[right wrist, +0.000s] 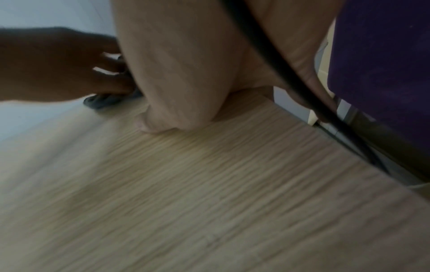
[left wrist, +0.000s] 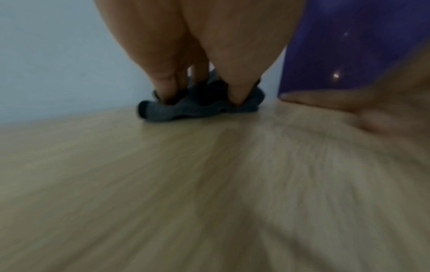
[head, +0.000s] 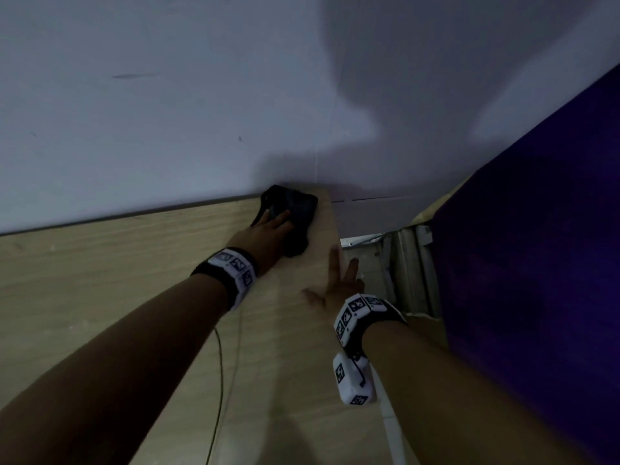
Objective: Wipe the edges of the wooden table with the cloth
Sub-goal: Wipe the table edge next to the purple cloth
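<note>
A dark grey cloth (head: 300, 208) lies bunched at the far right corner of the light wooden table (head: 117, 280), against the wall. My left hand (head: 276, 221) lies on top of it, its fingers (left wrist: 167, 81) stretched forward and pressing into the cloth (left wrist: 163, 114). My right hand (head: 339, 280) rests flat on the tabletop (right wrist: 209, 184) beside the right edge, fingers spread and holding nothing. From the right wrist view, my left hand (right wrist: 69, 70) covers most of the cloth (right wrist: 97, 102). The right hand (left wrist: 372, 110) also appears at the side of the left wrist view.
A pale wall (head: 167, 112) runs along the table's far edge. A large dark purple surface (head: 536, 246) stands to the right beyond a narrow gap showing the floor (head: 365, 260). A thin cable (head: 219, 380) hangs from my left wrist across the tabletop.
</note>
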